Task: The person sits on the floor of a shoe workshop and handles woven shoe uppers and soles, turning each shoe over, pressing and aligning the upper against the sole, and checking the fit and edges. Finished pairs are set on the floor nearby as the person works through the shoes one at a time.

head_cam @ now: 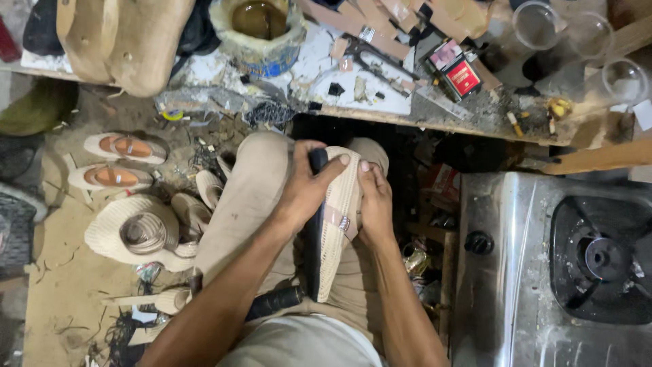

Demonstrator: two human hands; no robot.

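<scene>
floor, left: two tan sandals (119,162) lie side by side, far-left of the knees; a coil of woven strip (141,231) sits nearer, just beside the left thigh.
left hand (307,185): wraps over the far end of the sole (331,228), fingers curled across its top and thumb on the dark edge; a full, tight hold.
sole: rests on the lap between both hands, long axis running far to near, tilted on edge, pale woven face to the right, dark rim to the left.
right hand (372,198): presses on the sole's right side, fingertips at the far end touching those of the left hand; closed on it.
nearer hand: both are on it; the left covers more of the far tip.
bench (380,109): its littered edge runs just beyond the knees.
stove (543,272): close on the right, so little room there; open floor lies left.
</scene>
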